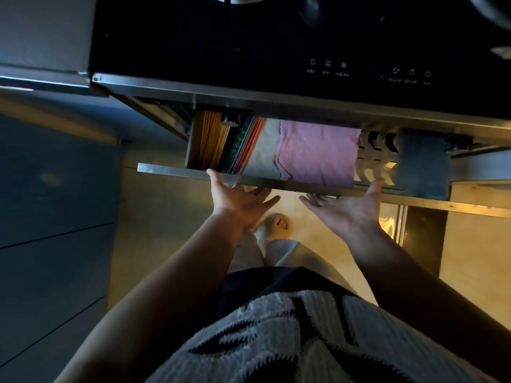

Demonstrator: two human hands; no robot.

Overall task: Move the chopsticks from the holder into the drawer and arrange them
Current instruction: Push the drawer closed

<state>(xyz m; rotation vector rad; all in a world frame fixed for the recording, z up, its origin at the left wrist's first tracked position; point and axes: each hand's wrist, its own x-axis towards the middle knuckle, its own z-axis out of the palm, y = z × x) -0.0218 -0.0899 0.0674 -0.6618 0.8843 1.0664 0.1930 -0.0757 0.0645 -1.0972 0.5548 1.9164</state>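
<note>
Under the black glass cooktop (276, 37), at the front rim of the part-open steel drawer (171, 169): slide squarely, left hand (237, 201) and right hand (349, 210) palm-up, fingers (269, 200) nearly straight beneath the lip, thumbs on top, gripping nothing. Avoid jolting the yellow bamboo chopsticks (210, 139) lying lengthwise in the far-left compartment, beside darker red and green sticks (242, 146). Mind the overhanging cooktop edge; open room only toward the body.

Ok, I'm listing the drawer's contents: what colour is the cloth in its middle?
Pink; the cloth shows best in the head view.
</note>
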